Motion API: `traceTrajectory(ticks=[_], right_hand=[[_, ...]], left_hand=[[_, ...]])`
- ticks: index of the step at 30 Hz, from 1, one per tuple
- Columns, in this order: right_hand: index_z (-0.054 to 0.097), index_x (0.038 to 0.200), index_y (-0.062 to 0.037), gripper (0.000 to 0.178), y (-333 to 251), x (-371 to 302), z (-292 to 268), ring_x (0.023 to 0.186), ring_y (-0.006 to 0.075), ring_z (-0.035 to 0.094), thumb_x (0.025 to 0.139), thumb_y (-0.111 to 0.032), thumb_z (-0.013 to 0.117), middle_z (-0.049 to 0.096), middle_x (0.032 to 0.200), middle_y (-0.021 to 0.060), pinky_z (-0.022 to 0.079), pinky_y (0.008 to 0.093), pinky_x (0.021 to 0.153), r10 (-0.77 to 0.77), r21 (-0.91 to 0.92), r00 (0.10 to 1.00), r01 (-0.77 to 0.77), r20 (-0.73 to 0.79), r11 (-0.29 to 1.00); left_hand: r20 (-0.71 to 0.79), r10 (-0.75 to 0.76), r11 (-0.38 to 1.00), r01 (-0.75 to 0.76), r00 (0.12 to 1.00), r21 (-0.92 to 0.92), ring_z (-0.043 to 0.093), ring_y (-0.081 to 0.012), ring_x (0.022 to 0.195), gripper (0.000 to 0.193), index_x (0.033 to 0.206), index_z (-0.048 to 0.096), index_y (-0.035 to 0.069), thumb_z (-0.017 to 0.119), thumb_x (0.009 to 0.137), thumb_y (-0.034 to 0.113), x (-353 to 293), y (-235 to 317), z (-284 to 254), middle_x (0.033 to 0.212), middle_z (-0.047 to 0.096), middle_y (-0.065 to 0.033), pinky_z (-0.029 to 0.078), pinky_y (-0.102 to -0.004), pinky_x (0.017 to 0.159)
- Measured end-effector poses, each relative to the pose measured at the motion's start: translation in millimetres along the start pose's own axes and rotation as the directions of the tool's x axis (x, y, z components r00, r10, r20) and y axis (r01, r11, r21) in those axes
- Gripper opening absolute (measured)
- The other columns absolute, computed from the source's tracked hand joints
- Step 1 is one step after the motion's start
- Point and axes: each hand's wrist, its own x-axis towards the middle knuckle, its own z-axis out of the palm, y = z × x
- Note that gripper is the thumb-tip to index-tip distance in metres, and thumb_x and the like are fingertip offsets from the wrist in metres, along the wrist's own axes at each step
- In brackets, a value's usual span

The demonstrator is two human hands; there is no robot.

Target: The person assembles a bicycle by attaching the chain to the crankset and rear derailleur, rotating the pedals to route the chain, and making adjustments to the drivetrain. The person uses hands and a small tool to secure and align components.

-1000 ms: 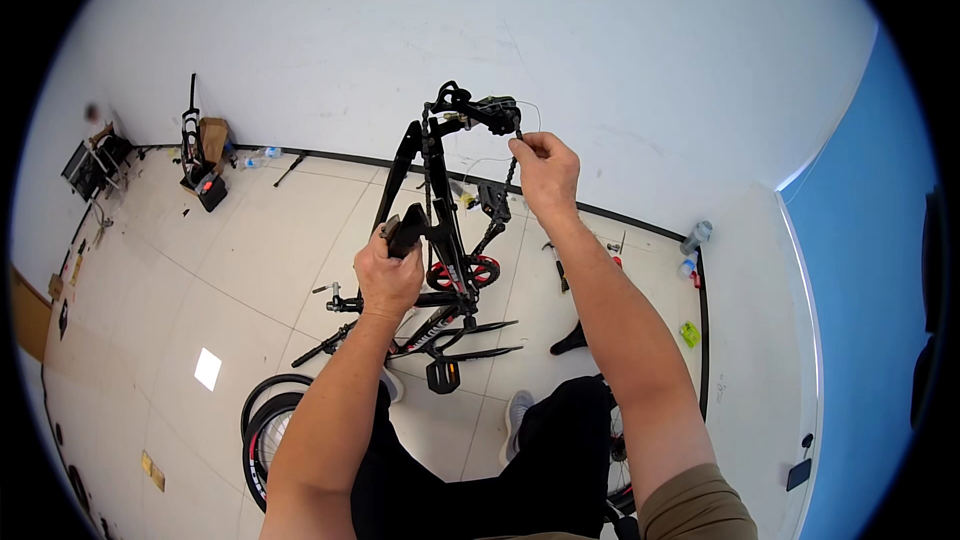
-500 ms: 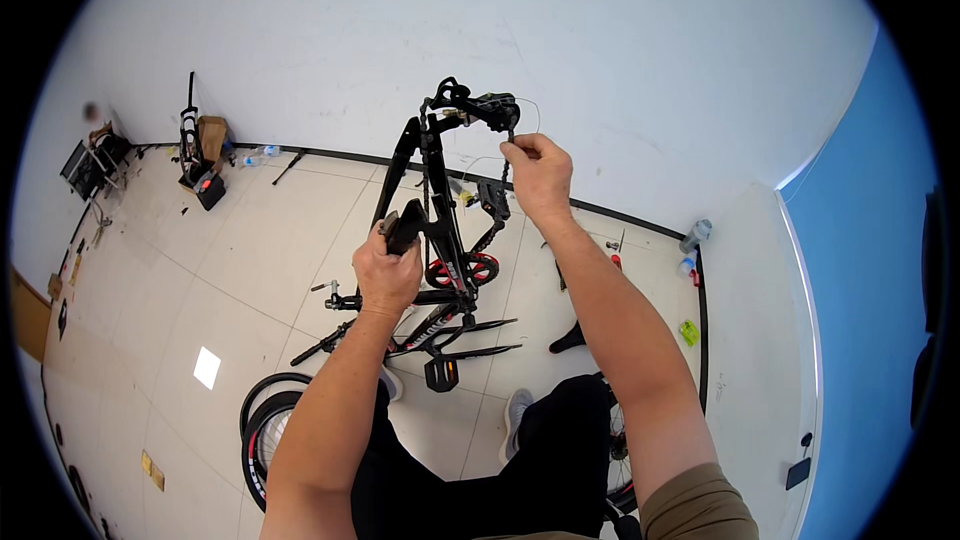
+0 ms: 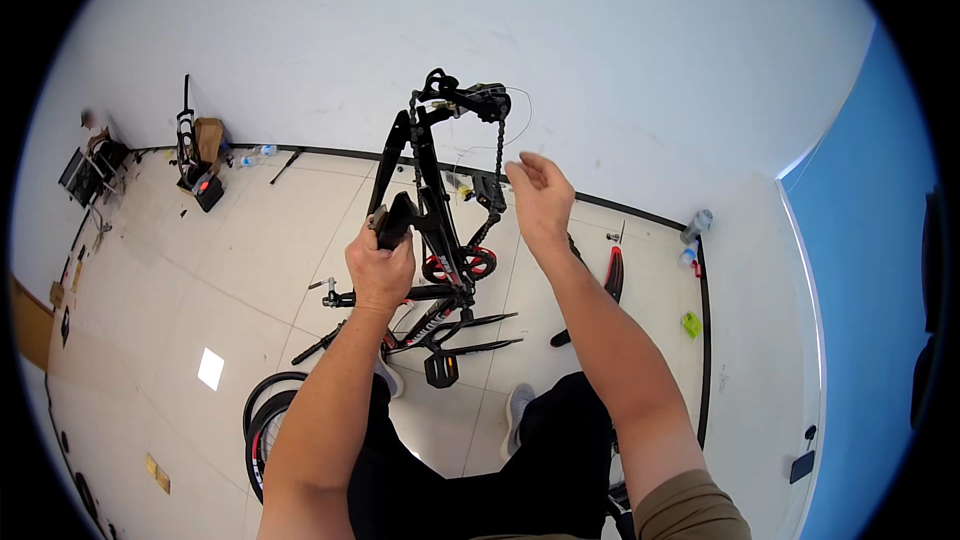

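Note:
A black bicycle frame (image 3: 432, 324) with pale lettering is tilted up in front of me, its rear end raised toward the wall. My left hand (image 3: 378, 268) is closed around a black part of it, and the palm side is hidden. At the raised end sits the rear derailleur (image 3: 490, 102), with the chain (image 3: 500, 148) hanging from it and a thin loose cable (image 3: 529, 110) curving beside it. My right hand (image 3: 542, 205) is just right of the chain, apart from it, fingers loosely bent with nothing visible in them. Lower down are a red-and-black chainring (image 3: 482, 262) and a pedal (image 3: 441, 371).
Wheels (image 3: 262, 430) lie by my left leg. On the right, a red-and-black curved part (image 3: 613, 275) lies on the tiles, with bottles (image 3: 697, 227) by the wall. A fork (image 3: 187, 135) and a cardboard box (image 3: 210, 140) stand far left, near a seated person (image 3: 103, 145).
My right hand has let go of the chain and moved slightly down, its fingers loosening. The frame and my left hand have shifted a little left in view.

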Motion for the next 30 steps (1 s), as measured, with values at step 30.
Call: traceTrajectory(ticks=[30], right_hand=[[0.069,0.098,0.0012,0.02,-13.9,56.9,11.6,0.076,0.0181,0.065,0.085,-0.014,0.07,0.07,0.084,0.0097,0.051,0.0319,0.073,-0.103,-0.201,0.993,0.114,0.062,0.973]], left_hand=[[-0.019,0.025,1.0,-0.025,1.0,-0.002,0.066,-0.0335,0.063,0.028,0.102,0.061,-0.001,0.071,0.077,0.006,-1.1,1.0,3.5,0.072,0.066,-0.0147,0.052,-0.0381,0.06]])
